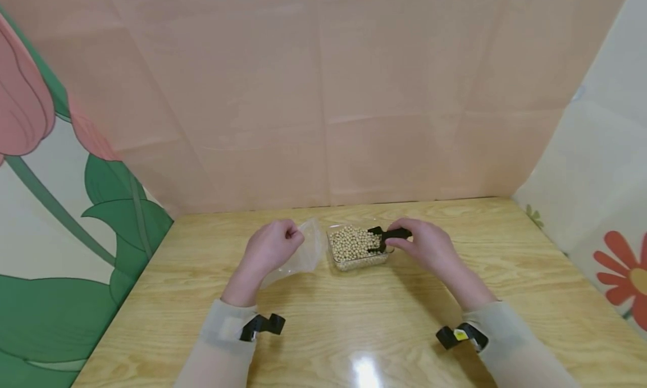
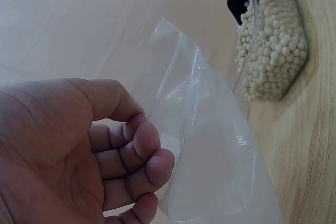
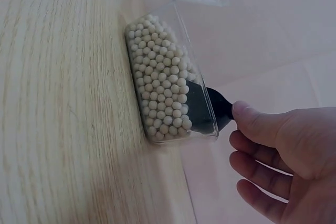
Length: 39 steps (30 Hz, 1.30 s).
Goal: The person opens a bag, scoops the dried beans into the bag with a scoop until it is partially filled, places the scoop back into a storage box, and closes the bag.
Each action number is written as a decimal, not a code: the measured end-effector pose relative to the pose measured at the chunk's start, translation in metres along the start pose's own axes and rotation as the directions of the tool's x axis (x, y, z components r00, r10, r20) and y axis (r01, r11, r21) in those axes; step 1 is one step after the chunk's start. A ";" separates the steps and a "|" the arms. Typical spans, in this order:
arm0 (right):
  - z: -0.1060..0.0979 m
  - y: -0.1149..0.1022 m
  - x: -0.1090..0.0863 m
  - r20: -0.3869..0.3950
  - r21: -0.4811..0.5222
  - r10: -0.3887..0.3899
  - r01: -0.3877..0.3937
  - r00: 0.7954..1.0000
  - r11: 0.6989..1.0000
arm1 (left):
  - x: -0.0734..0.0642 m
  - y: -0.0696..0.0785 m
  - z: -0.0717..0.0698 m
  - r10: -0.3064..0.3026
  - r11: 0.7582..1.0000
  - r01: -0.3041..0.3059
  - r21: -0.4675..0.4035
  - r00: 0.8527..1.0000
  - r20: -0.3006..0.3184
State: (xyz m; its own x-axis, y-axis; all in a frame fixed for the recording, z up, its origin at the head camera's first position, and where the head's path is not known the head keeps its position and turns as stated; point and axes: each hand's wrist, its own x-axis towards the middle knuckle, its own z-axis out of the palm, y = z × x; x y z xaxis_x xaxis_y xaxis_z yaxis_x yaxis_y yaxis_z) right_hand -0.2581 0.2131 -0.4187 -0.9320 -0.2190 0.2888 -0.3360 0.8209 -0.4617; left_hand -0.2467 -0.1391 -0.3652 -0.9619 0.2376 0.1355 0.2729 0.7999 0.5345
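My left hand [image 1: 273,245] pinches the edge of a clear plastic bag [image 1: 306,253] between thumb and curled fingers. In the left wrist view the bag [image 2: 215,150] hangs from the fingertips with its upper corner standing up. To its right on the table is a clear plastic box [image 1: 349,264] filled with small round cream-coloured beads [image 1: 351,242]. My right hand [image 1: 427,243] grips the handle of a black scoop [image 1: 396,233] between thumb and fingers. The scoop's blade [image 3: 198,106] is pushed into the beads at the right end of the box, partly buried.
A wood-grain table [image 1: 333,326] lies under everything. Behind it hangs a pinkish cloth backdrop [image 1: 323,107], with flower-printed panels [image 1: 136,219] at the sides. A black wrist mount [image 1: 263,325] sits on each sleeve.
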 end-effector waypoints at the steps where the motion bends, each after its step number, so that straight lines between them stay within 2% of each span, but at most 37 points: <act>1: -0.001 -0.001 0.000 0.001 0.003 0.000 0.000 1.000 1.000 | 0.000 0.000 0.000 0.000 1.000 0.000 0.001 1.000 -0.001; 15: -0.025 -0.011 -0.004 -0.045 -0.021 -0.033 0.032 0.998 0.999 | 0.000 0.000 0.000 -0.015 1.000 0.015 -0.013 1.000 0.004; 27: -0.050 -0.007 -0.007 -0.031 0.009 0.021 -0.020 0.999 1.000 | -0.001 0.002 -0.003 -0.016 1.000 0.016 -0.022 1.000 0.003; 39: -0.050 0.001 -0.006 0.013 0.074 0.058 -0.059 0.998 0.996 | -0.002 0.001 -0.005 -0.017 1.000 0.017 -0.026 1.000 0.007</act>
State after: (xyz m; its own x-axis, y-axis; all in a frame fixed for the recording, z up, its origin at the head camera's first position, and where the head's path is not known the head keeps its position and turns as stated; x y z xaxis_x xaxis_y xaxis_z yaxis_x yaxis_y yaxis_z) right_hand -0.2465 0.2420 -0.3788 -0.9517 -0.1774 0.2505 -0.2893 0.7915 -0.5384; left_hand -0.2449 -0.1414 -0.3611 -0.9661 0.2279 0.1210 0.2561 0.7890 0.5584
